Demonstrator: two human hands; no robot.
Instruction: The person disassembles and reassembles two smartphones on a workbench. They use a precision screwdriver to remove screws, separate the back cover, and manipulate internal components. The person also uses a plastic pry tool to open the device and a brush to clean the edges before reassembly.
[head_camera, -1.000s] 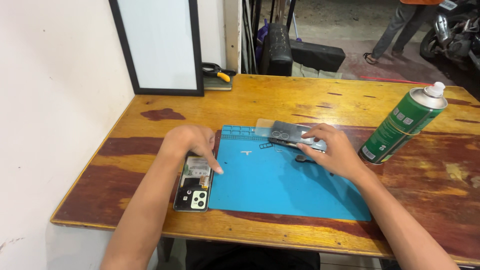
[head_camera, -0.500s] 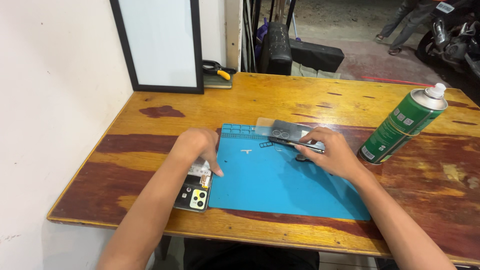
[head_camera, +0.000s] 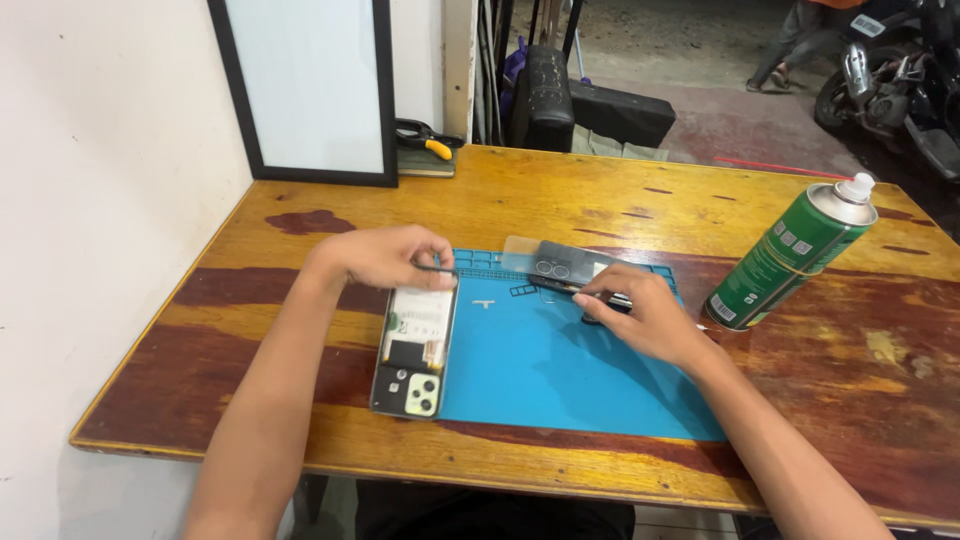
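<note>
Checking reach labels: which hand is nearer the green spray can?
Right. The right hand rests on the blue mat just left of the green spray can; the left hand is farther, holding the opened phone.

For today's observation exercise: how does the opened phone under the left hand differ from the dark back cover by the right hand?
The opened phone shows pale internals and lies lengthwise at the blue mat's left edge. The dark back cover looks plain and lies crosswise at the far edge. Both lie flat.

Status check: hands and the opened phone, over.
Left hand grips opened phone top edge. Right hand on dark tool, blue mat. Nothing between.
</note>
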